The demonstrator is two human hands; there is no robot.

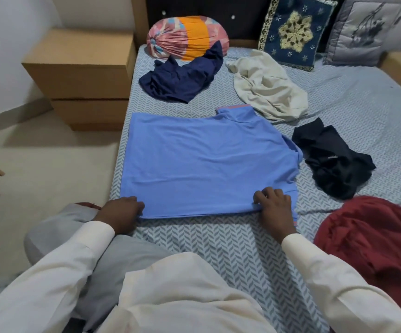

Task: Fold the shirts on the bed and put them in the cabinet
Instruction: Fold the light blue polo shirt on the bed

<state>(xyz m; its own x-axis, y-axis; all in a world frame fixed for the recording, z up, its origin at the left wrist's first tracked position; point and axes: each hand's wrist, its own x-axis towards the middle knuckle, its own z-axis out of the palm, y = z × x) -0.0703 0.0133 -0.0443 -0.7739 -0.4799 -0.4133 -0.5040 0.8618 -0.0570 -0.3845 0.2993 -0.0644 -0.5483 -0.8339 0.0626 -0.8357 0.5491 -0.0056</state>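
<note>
A light blue shirt (pixel 201 162) lies flat on the patterned bed sheet (pixel 218 246), collar pointing away from me. My left hand (pixel 120 213) grips its near left corner. My right hand (pixel 275 207) pinches its near right edge, fingers curled over the fabric. Crumpled shirts lie around it: a navy one (pixel 182 80) at the back, a beige one (pixel 266 87) to its right, a black one (pixel 331 159) at the right, and a maroon one (pixel 374 243) at my near right.
A wooden bedside drawer unit (pixel 84 75) stands left of the bed. A pink and orange bolster (pixel 187 37), a blue embroidered cushion (pixel 295 32) and a grey cushion (pixel 362 32) lean on the headboard. Pale floor lies at the left.
</note>
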